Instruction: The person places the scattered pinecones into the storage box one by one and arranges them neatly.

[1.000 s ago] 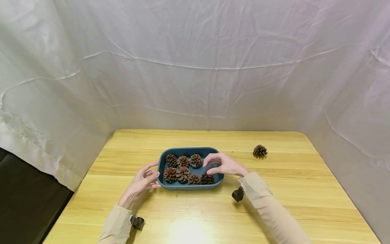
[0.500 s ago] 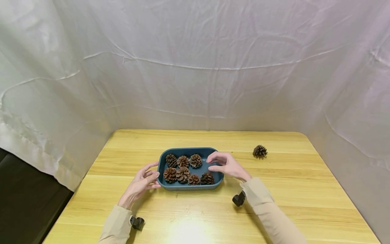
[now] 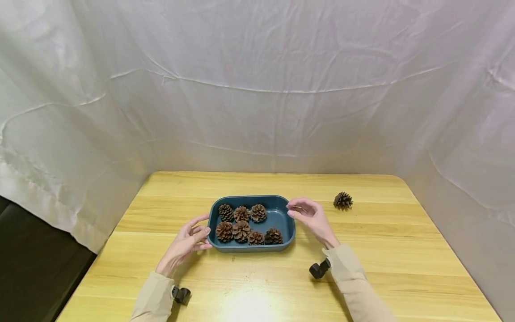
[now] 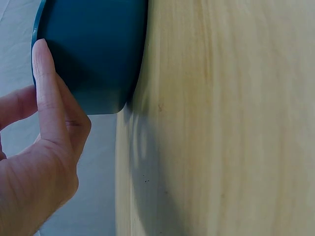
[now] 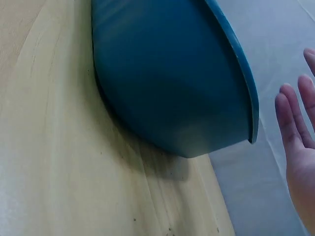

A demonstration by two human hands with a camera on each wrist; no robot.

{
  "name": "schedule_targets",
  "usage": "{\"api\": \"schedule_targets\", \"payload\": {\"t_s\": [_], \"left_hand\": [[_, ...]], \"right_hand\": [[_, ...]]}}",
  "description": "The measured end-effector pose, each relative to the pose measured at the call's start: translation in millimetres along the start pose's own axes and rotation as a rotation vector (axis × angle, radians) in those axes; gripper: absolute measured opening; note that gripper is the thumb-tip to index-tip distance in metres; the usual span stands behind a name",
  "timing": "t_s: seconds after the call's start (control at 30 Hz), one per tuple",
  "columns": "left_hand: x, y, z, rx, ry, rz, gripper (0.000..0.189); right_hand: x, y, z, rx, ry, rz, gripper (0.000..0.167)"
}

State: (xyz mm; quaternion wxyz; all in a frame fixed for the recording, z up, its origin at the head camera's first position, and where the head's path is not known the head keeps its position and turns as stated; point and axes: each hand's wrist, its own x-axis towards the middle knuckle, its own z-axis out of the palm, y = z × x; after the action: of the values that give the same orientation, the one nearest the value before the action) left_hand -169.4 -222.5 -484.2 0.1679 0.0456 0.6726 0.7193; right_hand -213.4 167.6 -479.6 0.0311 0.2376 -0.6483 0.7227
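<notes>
A dark blue rectangular tray [image 3: 283,228] with rounded corners stands on the wooden table, with several brown pine cones [image 3: 242,230] inside. In the head view, my left hand [image 3: 186,241] is at the tray's left end, fingers spread along it. The left wrist view shows the thumb [image 4: 48,98] lying against the outer wall, its tip at the rim. My right hand [image 3: 311,219] hovers by the tray's right end, thumb and fingers apart and holding nothing. In the right wrist view, a gap separates its fingers [image 5: 290,113] from the tray's wall. The tray's back right part shows bare floor.
A single pine cone [image 3: 343,201] lies on the table [image 3: 386,241] at the back right. Pale cloth [image 3: 273,89] hangs behind and at both sides. A dark surface [image 3: 36,264] lies below, past the table's left edge.
My right hand has drawn back to the right, from over the tray's right part to just outside its end. The left hand and the pine cones stay in place.
</notes>
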Motion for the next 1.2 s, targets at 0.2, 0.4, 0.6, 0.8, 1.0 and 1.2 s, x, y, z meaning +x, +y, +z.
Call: {"api": "schedule_targets", "payload": {"t_s": [0.2,0.4,0.6,0.8,1.0,1.2], "left_hand": [[-0.1,-0.6,-0.2,0.002,0.002,-0.002,0.065],[0.4,-2.7,-0.9,-0.004,-0.003,0.004,0.064],[0.9,-3.9,-0.6,-0.007,0.002,0.005,0.064],[1.3,-4.1,-0.7,-0.009,0.002,0.007,0.064],[1.3,-4.0,-1.0,-0.008,0.002,0.005,0.064],[1.6,-4.1,-0.8,-0.017,0.004,0.001,0.064]], "right_hand": [[-9.4,1,-5,0.068,0.119,-0.046,0.030],[-16.6,3,-11,0.117,0.287,-0.080,0.027],[-22.0,4,-21,0.132,0.460,-0.107,0.028],[-27.9,4,-31,0.185,0.640,-0.073,0.031],[-32.6,8,-42,0.242,0.740,-0.077,0.033],[-36.2,9,-53,0.281,0.840,-0.058,0.033]]}}
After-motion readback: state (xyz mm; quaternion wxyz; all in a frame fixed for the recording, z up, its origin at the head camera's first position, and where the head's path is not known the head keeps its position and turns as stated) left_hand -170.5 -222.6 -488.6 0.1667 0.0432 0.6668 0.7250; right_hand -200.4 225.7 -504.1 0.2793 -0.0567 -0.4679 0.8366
